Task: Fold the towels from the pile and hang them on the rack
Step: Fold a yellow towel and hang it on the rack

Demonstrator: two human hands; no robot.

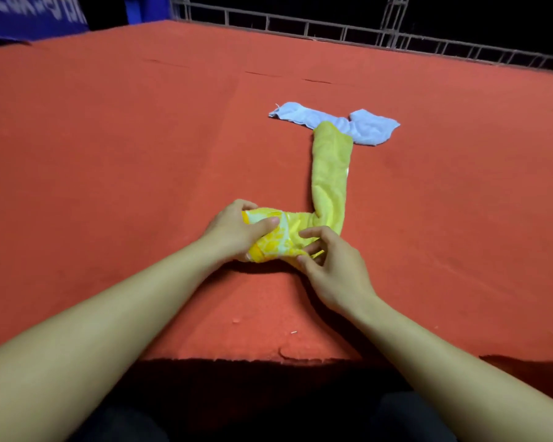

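Yellow towel: soft, limp, light; left hand grips its patterned end, right hand pinches the adjacent edge; best held by corners.

We took the long towel as our landmark on the table. Its far end lay on the middle of the second towel, which stretched crosswise behind it, to left and right. Its near end bent leftward, toward us. Our left hand gripped that near end from the left; our right hand touched it from the right. A rack stood well behind it, beyond the table's far edge.
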